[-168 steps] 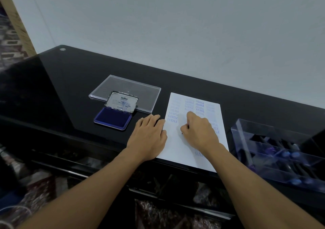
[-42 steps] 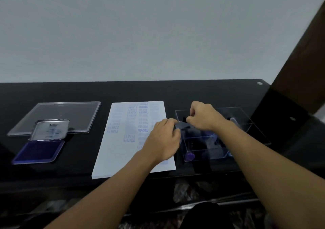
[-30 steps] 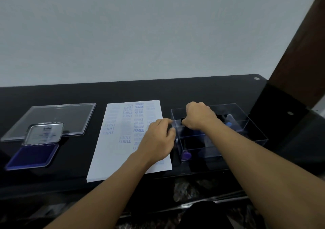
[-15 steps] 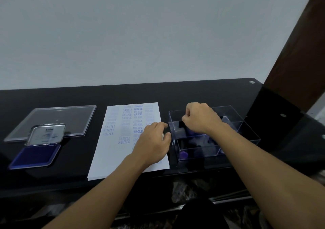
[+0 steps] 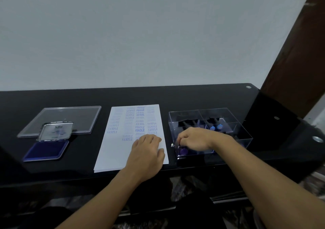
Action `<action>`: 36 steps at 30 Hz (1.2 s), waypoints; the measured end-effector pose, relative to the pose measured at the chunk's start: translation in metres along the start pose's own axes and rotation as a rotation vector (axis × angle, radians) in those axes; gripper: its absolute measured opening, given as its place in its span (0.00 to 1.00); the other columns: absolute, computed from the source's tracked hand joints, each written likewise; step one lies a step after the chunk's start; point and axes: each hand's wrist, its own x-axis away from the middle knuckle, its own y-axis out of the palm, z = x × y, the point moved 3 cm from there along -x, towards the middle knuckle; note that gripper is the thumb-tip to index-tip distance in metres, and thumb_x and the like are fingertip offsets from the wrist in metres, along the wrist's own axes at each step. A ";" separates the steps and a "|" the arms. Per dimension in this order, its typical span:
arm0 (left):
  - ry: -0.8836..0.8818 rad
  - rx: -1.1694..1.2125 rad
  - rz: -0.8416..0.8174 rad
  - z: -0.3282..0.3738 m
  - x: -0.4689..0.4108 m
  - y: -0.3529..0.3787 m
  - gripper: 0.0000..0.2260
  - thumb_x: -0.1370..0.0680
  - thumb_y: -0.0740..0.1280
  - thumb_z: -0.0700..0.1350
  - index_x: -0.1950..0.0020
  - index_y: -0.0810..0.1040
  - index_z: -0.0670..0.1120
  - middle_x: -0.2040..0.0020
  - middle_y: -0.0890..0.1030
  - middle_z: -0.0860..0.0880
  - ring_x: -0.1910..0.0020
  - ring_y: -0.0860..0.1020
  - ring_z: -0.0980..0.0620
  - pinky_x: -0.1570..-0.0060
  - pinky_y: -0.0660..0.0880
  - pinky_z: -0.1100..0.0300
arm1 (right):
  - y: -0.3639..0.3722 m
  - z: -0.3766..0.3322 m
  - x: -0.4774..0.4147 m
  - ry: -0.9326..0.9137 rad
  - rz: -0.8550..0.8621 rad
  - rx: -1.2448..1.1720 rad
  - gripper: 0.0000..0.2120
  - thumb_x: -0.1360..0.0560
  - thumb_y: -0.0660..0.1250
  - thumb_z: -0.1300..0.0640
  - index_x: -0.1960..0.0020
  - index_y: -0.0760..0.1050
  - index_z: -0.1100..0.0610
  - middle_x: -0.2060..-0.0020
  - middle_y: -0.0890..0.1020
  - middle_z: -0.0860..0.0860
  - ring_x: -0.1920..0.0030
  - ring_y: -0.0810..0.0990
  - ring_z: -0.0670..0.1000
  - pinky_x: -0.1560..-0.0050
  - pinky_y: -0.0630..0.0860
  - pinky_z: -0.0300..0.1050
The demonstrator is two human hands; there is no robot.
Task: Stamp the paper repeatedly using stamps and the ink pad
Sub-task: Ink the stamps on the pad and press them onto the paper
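One sheet of paper (image 5: 121, 151) lies flat in the middle of the black table (image 5: 193, 96), by its near edge, its far half covered with rows of blue SAMPLE, FRAGILE and AIR MAIL prints; the left hand (image 5: 147, 154) rests palm down on the sheet's near right part, fingers relaxed, holding nothing; just right of the paper stands a clear box (image 5: 243, 137) divided into compartments, with blue-tipped stamps (image 5: 215, 127) lying in its far part; the right hand (image 5: 195, 139) reaches into the near left compartment with fingers curled downward, just above a purple stamp knob (image 5: 183, 151), though whether it grips anything cannot be told; well to the left, the ink pad (image 5: 46, 150) lies open, its hinged lid (image 5: 55, 132) propped up behind the blue pad; a flat clear cover (image 5: 73, 117) lies just beyond it; a pale wall (image 5: 140, 35) rises behind the table.
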 end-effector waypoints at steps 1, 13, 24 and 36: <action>0.002 -0.007 -0.007 0.001 0.002 0.000 0.18 0.21 0.58 0.51 0.36 0.76 0.45 0.37 0.77 0.49 0.37 0.73 0.48 0.35 0.71 0.51 | 0.001 -0.002 0.001 0.007 -0.010 0.009 0.14 0.18 0.57 0.58 0.46 0.82 0.55 0.51 0.82 0.45 0.48 0.79 0.48 0.49 0.72 0.43; 0.010 0.011 0.013 -0.001 0.006 -0.012 0.18 0.21 0.56 0.51 0.39 0.77 0.44 0.40 0.79 0.48 0.41 0.76 0.47 0.40 0.73 0.49 | -0.001 0.001 0.008 0.026 0.243 -0.016 0.04 0.22 0.64 0.52 0.54 0.75 0.52 0.57 0.80 0.47 0.56 0.77 0.48 0.54 0.74 0.45; -0.093 0.056 0.113 -0.058 0.022 -0.069 0.21 0.22 0.56 0.52 0.33 0.75 0.46 0.32 0.75 0.51 0.32 0.70 0.51 0.31 0.66 0.54 | -0.021 -0.069 0.001 -0.065 0.377 0.021 0.07 0.22 0.66 0.52 0.52 0.69 0.53 0.58 0.78 0.51 0.62 0.75 0.50 0.63 0.73 0.43; -0.378 -0.006 0.194 -0.176 0.091 -0.137 0.14 0.19 0.61 0.50 0.34 0.73 0.50 0.36 0.74 0.54 0.36 0.70 0.53 0.37 0.67 0.57 | 0.047 -0.193 -0.063 -0.272 0.256 0.022 0.06 0.22 0.67 0.55 0.56 0.71 0.54 0.59 0.78 0.50 0.61 0.75 0.49 0.63 0.71 0.41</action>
